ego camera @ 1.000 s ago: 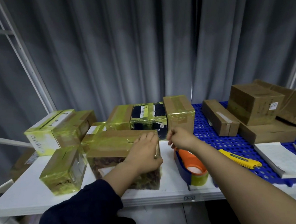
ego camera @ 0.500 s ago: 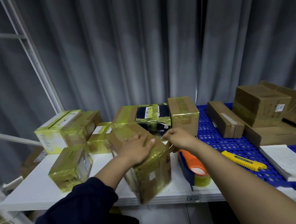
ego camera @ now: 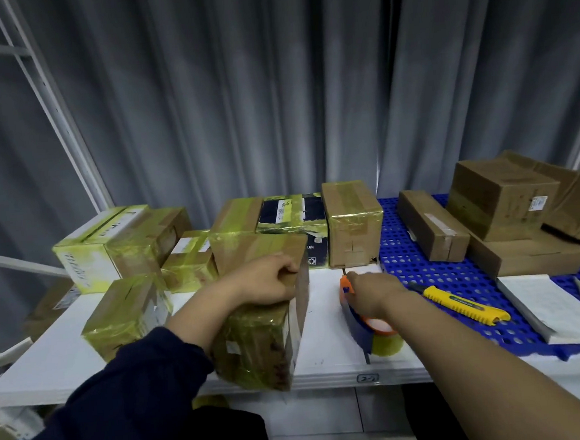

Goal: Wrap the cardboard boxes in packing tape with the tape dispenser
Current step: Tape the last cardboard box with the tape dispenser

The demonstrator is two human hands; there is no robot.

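Yellow-green tape covers at least six wrapped boxes [ego camera: 127, 313] on the left and back of the white table [ego camera: 323, 320]. One more taped box [ego camera: 256, 346] stands at the front edge; the left hand [ego camera: 269, 283] rests on top, fingers curled over its far upper edge. Just right of it, the right hand [ego camera: 372, 291] closes round the single orange-and-blue tape dispenser [ego camera: 379, 334], which sits on the table. One yellow knife [ego camera: 466, 305] lies on the blue mat [ego camera: 400, 246], near four plain brown boxes [ego camera: 501, 198].

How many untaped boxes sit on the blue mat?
4: a long box at left, a flat box right of it, a top box on that, a rear box at the frame edge; more may be hidden.
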